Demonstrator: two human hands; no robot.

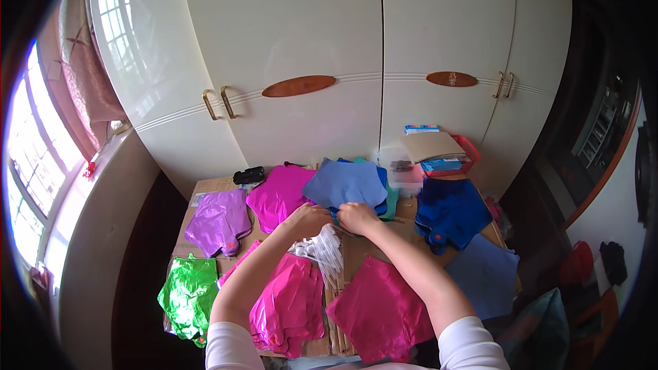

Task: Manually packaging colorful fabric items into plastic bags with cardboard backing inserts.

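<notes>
Both arms reach forward over the cardboard-covered table to a flat grey-blue star-shaped foil balloon (pixel 345 183). My left hand (pixel 310 220) is closed at the balloon's near edge, its fingers curled inward. Close beside it, my right hand (pixel 358 218) pinches the same edge, around the balloon's neck; the fingertips are partly hidden. Beneath this balloon lie darker blue and teal foil balloons (pixel 393 203). Just nearer than my hands is a bundle of thin white plastic straws (pixel 327 252). A magenta foil balloon (pixel 279 195) lies left of the hands.
Around the table lie lilac (pixel 219 221), green (pixel 190 294), pink (pixel 291 305), crimson (pixel 380 308), dark blue (pixel 452 211) and grey-blue (pixel 485 275) foil balloons. At the back are a black object (pixel 249 175), a clear box (pixel 399 168) and a red basket (pixel 468 154), before a white wardrobe (pixel 288 20).
</notes>
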